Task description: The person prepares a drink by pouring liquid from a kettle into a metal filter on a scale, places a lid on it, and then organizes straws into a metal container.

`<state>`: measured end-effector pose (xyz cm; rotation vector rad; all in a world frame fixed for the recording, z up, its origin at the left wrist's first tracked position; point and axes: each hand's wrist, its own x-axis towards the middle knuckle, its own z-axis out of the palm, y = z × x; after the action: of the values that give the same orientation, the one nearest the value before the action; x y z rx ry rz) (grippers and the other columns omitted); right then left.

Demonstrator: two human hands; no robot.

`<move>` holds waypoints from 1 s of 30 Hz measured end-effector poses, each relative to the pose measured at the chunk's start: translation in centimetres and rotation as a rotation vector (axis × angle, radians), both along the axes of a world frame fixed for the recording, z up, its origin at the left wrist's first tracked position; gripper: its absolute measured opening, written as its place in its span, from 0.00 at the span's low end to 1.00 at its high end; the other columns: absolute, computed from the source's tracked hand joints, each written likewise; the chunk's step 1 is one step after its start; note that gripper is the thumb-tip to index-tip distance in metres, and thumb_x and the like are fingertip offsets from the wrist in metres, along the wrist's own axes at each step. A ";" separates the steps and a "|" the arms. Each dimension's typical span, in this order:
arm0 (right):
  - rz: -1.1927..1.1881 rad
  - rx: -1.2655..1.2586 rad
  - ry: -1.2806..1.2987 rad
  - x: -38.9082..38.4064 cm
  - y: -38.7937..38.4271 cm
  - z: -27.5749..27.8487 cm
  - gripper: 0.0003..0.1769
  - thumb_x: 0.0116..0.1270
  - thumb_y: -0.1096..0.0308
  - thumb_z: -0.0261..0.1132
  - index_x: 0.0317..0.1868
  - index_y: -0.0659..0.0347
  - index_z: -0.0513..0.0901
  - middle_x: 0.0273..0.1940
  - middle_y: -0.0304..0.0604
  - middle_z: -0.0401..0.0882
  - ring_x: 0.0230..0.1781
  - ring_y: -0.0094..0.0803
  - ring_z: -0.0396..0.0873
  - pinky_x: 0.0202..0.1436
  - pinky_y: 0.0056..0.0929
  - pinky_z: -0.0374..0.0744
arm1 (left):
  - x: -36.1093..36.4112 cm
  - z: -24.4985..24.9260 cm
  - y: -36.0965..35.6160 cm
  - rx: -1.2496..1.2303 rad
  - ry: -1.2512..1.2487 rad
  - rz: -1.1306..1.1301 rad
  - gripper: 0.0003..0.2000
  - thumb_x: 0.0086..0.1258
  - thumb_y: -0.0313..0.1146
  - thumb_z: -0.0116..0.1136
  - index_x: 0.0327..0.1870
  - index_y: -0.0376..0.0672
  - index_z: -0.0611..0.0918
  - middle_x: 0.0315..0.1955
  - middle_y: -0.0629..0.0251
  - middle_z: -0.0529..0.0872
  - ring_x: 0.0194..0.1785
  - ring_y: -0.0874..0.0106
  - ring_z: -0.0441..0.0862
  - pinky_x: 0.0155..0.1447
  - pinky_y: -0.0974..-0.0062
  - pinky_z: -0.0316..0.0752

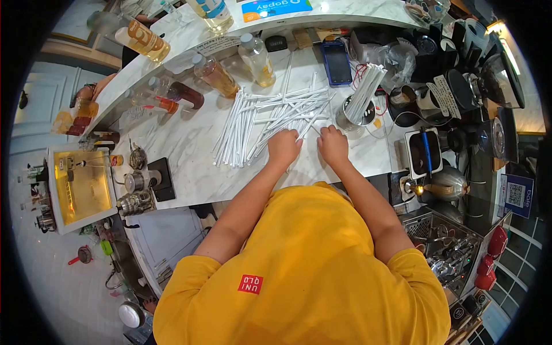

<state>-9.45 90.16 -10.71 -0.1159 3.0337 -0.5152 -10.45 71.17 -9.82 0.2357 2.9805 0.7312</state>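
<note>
The white marble bench (pixel 190 155) carries near its back edge a clear plastic bottle with pale yellow liquid (pixel 257 60). To the left of it are a clear bottle with amber liquid (pixel 215 76) and a bottle with dark brown liquid (pixel 184 95). A black smartphone with a blue screen (pixel 337 62) lies flat below the raised ledge, on which a blue printed card (pixel 276 8) rests. On the right stand a black square scale (pixel 415 155) and, just beside it, a shiny steel kettle (pixel 443 185). Some red cups (pixel 497 241) are further right.

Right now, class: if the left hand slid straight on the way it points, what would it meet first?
The loose white straws just past the left hand; it may be touching them.
</note>
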 end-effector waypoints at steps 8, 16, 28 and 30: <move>-0.058 -0.132 0.083 0.6 -0.2 2.6 0.08 0.67 0.67 0.72 0.45 0.58 0.90 0.39 0.45 0.87 0.45 0.44 0.85 0.47 0.47 0.82 | 0.2 2.1 -2.9 0.199 -0.185 0.196 0.14 0.68 0.45 0.73 0.44 0.45 0.94 0.32 0.54 0.93 0.37 0.55 0.91 0.44 0.60 0.83; -0.392 -0.834 0.406 1.6 -1.7 10.8 0.15 0.65 0.74 0.76 0.53 0.62 0.89 0.41 0.43 0.86 0.42 0.34 0.83 0.49 0.32 0.80 | 1.0 1.9 -7.5 0.386 -0.196 0.189 0.17 0.69 0.42 0.75 0.49 0.38 0.92 0.30 0.56 0.93 0.32 0.66 0.90 0.42 0.70 0.82; -0.380 -0.825 0.942 -2.7 6.3 23.5 0.29 0.69 0.81 0.70 0.70 0.64 0.77 0.47 0.39 0.83 0.44 0.23 0.82 0.51 0.24 0.82 | 3.1 4.6 -6.2 0.576 -0.229 0.112 0.13 0.68 0.38 0.76 0.43 0.37 0.91 0.31 0.61 0.91 0.31 0.72 0.83 0.40 0.72 0.80; -0.357 -0.580 0.905 -4.6 7.9 22.2 0.33 0.67 0.80 0.71 0.72 0.60 0.76 0.41 0.38 0.82 0.42 0.23 0.82 0.50 0.26 0.84 | 2.6 5.1 -5.0 0.621 -0.169 0.079 0.12 0.68 0.37 0.76 0.43 0.37 0.91 0.31 0.61 0.91 0.32 0.72 0.82 0.41 0.72 0.79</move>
<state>-14.09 98.08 11.47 0.2444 3.6103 -1.7970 -7.83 66.20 -4.72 0.0755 2.5314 1.5812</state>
